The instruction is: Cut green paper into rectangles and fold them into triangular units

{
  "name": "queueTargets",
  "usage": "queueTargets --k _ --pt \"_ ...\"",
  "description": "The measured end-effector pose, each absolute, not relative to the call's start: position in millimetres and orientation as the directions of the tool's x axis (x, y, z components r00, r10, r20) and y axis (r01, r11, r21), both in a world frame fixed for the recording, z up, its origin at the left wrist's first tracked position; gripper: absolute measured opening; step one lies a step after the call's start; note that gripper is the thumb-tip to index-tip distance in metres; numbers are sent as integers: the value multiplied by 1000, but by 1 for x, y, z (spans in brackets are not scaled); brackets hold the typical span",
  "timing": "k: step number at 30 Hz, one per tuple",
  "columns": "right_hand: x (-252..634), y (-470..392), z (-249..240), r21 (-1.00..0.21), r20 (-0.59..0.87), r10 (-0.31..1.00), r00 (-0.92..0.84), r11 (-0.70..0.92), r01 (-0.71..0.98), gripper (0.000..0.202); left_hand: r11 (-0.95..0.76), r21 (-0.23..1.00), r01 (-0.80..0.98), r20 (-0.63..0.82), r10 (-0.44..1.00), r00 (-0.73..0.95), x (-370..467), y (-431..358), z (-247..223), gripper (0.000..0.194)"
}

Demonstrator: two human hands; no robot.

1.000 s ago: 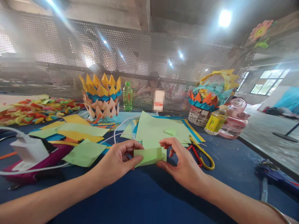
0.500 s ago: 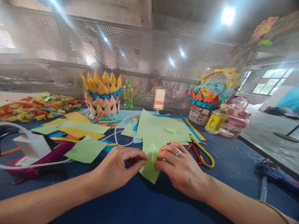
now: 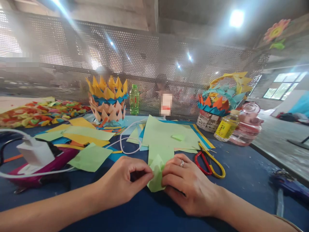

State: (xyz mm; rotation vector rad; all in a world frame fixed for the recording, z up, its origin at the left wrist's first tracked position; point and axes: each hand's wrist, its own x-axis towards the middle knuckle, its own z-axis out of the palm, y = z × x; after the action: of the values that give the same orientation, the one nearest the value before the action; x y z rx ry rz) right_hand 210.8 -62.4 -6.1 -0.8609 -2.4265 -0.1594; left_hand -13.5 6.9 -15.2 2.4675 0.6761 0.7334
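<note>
Between my hands is a small light green paper piece [image 3: 156, 175], folded to a point at its top. My left hand [image 3: 130, 178] pinches its left edge between thumb and forefinger. On the other side my right hand [image 3: 185, 185], with a ring on one finger, grips the lower right edge with curled fingers that hide part of it. Behind the piece, a light green paper strip [image 3: 161, 151] reaches up to a stack of green sheets [image 3: 164, 133], where a small green scrap [image 3: 178, 137] lies. Red and yellow scissors [image 3: 209, 162] rest right of my right hand.
A purple power strip [image 3: 60, 158] with a white charger [image 3: 36, 153] and cable sits left. Paper sheets [image 3: 89, 156], a tiered paper basket [image 3: 107, 101] and a green bottle [image 3: 134, 100] stand beyond. At right are bottles [image 3: 227, 125], another paper basket [image 3: 212, 109] and a glue gun [image 3: 287, 185].
The right lower corner of the green paper piece has been folded up, and my right hand has shifted slightly down around it. My left hand keeps its pinch on the left edge.
</note>
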Motion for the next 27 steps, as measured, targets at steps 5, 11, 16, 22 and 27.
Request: queueTargets --k 5,11,16,22,27 --pt "211 -64 -7 -134 468 577 -670 795 591 11 -852 431 297 431 483 762 -15 5 -11 25" --pt "211 -62 -7 -390 355 743 -567 669 633 6 -946 269 181 458 291 840 -20 -9 -2 17" --pt "212 -58 -8 -580 244 846 -475 520 628 11 -972 227 60 418 153 895 -21 -13 0 15" --pt "209 -57 -17 -616 213 907 -363 413 670 18 -972 225 65 444 162 881 -23 -12 -4 15" --pt "201 -57 -22 -615 200 939 -279 342 711 20 -970 229 77 435 173 884 -23 -13 -5 16"
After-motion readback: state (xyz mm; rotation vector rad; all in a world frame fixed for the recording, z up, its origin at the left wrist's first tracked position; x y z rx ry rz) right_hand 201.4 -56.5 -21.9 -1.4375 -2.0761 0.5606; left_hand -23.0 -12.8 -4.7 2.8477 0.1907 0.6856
